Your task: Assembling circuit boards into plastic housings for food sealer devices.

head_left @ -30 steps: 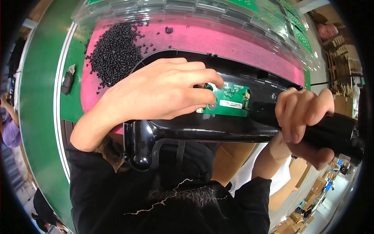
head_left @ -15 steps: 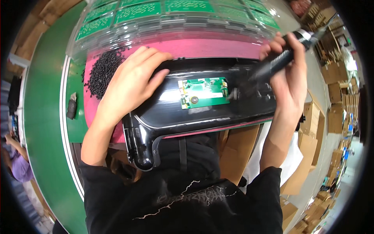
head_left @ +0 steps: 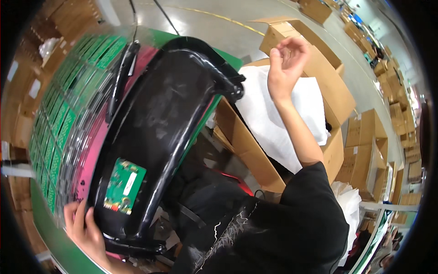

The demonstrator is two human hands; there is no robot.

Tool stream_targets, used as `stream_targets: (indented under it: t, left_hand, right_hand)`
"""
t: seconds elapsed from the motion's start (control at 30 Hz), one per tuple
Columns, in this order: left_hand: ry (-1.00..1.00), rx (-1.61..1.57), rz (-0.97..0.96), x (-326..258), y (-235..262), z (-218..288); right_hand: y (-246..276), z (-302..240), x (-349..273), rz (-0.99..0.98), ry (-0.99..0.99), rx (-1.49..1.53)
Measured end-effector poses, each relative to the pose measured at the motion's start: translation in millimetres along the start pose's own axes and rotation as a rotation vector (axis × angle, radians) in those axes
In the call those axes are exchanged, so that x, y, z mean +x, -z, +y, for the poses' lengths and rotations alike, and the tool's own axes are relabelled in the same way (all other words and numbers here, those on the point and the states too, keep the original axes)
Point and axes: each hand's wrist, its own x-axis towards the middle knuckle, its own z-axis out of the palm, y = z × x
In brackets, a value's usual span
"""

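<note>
A long black plastic housing (head_left: pixel 155 118) lies across the bench, slanting in the view, with a hollow face up. Inside its near-left part sits a green circuit board (head_left: pixel 125 186) with a white label strip. At the housing's lower left edge, my left hand (head_left: pixel 86 230) rests with fingers apart, their tips by the rim. My right hand (head_left: pixel 290 64) is raised at the right over an open carton, empty, its fingers loosely bent and the thumb apart. A black electric screwdriver (head_left: pixel 121 82) is beside the housing's far-left edge, away from both hands.
Stacked clear trays of green circuit boards (head_left: pixel 59 141) stand left of the housing. A pink mat (head_left: pixel 93 153) shows between them. To the right, an open cardboard carton (head_left: pixel 248 146) holds white wrapping sheet (head_left: pixel 273 123). More cartons (head_left: pixel 365 155) stand farther right.
The view has turned toward the right. My right hand has let go of the screwdriver and moved over the carton. My left hand stays by the housing's edge.
</note>
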Motion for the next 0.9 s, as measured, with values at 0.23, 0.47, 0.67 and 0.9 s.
stream_targets:
  t: [0.23,0.47,0.67,0.9]
  left_hand:
    - [-0.027,0.335,0.510,-43,48,3]
    - [0.255,0.089,0.907,-145,95,-68]
    - [0.319,-0.344,1.076,-191,109,-90]
    - [0.418,-0.803,1.229,-245,103,-150]
  right_hand:
    - [224,142,-184,-0.498,-0.781,-1.485]
    - [261,169,-253,-0.594,-0.804,-1.568]
    - [278,179,-250,-0.477,-0.649,-1.454]
    - [204,60,-167,-0.101,-1.118,-0.454]
